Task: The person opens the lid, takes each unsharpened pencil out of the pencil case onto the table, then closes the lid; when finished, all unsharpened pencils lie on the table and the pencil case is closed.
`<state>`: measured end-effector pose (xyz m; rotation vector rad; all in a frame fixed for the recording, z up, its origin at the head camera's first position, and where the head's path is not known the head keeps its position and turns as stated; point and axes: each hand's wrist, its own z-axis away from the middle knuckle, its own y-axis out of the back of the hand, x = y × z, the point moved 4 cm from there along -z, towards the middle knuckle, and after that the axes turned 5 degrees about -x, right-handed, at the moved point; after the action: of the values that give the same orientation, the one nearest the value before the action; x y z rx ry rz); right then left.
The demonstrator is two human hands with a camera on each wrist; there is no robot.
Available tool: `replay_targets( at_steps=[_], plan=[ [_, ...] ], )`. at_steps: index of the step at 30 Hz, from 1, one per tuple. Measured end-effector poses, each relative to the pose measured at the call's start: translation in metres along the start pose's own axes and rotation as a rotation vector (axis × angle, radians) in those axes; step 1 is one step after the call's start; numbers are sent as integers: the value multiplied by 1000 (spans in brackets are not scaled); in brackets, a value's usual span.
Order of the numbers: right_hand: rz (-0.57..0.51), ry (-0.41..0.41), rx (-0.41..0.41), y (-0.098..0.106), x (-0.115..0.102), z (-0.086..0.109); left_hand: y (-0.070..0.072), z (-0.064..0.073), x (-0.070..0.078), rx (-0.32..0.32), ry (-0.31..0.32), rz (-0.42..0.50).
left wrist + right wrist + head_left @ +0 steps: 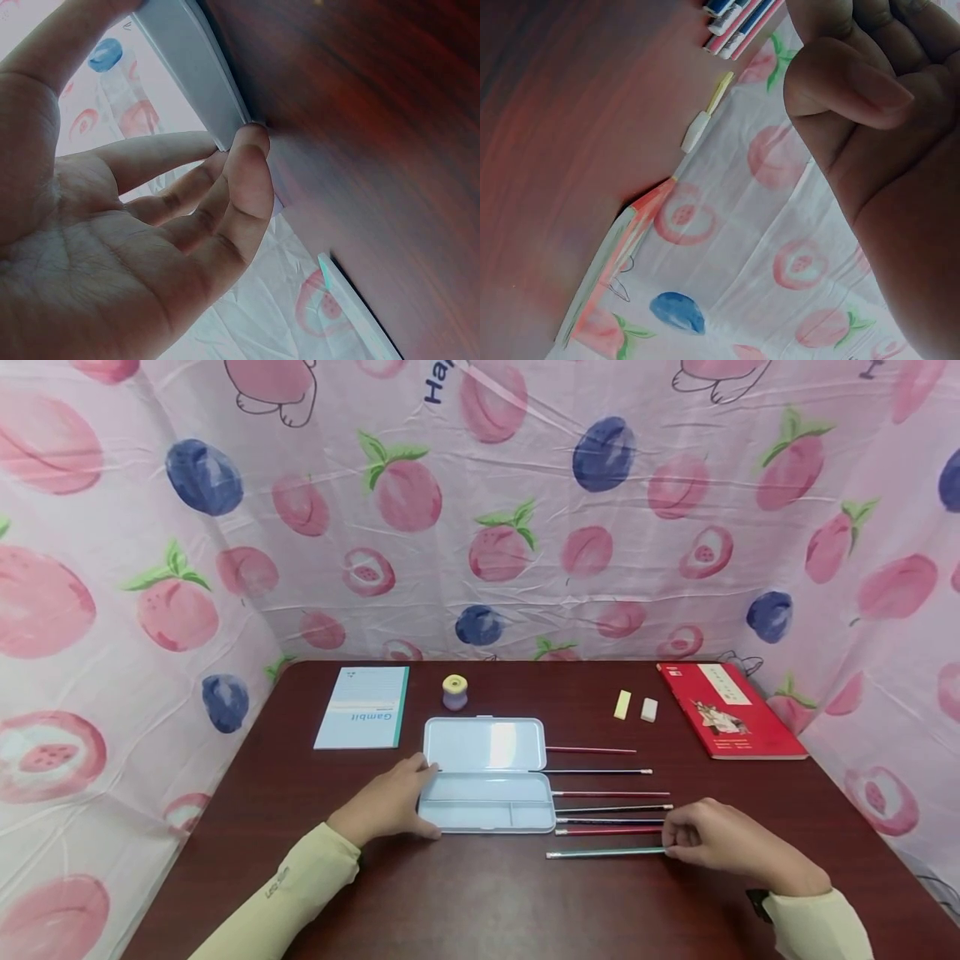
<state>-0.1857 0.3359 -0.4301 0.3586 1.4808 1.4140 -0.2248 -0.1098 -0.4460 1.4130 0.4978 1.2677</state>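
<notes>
A pale blue pencil case (465,816) lies with its lid (465,743) folded back in the middle of the dark table; its compartments look bare. My left hand (386,802) holds the case by its left end, thumb at the front corner and fingers near the hinge; the left wrist view shows them against the case's wall (191,71). In the head view my right hand (716,839) pinches the right end of a green pencil (607,853), which lies nearest the front. Behind it several red and dark pencils (611,832) lie in a row beside the case.
A blue notebook (363,710) lies at the back left, with a yellow-and-purple spool-shaped item (454,692) to its right. A yellow eraser (622,704) and a white eraser (649,709) sit back right, beside a red book (727,710). Patterned cloth (480,527) hangs behind the table.
</notes>
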Motion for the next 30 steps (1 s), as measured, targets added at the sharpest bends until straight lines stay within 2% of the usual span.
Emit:
replay_targets(
  at_steps=[12,22,25,30],
  plan=[
    [-38,-41,-18,-11,5,-3,-2,1,0,-4,23,-2],
    [-18,-35,17,-8,1,2,-3,7,-1,26,10,2],
    [12,-23,63,-3,-3,2,-5,9,-1,36,1,-6],
    [116,29,222,11,-18,-11,-7,12,-4,62,-15,-18]
  ],
)
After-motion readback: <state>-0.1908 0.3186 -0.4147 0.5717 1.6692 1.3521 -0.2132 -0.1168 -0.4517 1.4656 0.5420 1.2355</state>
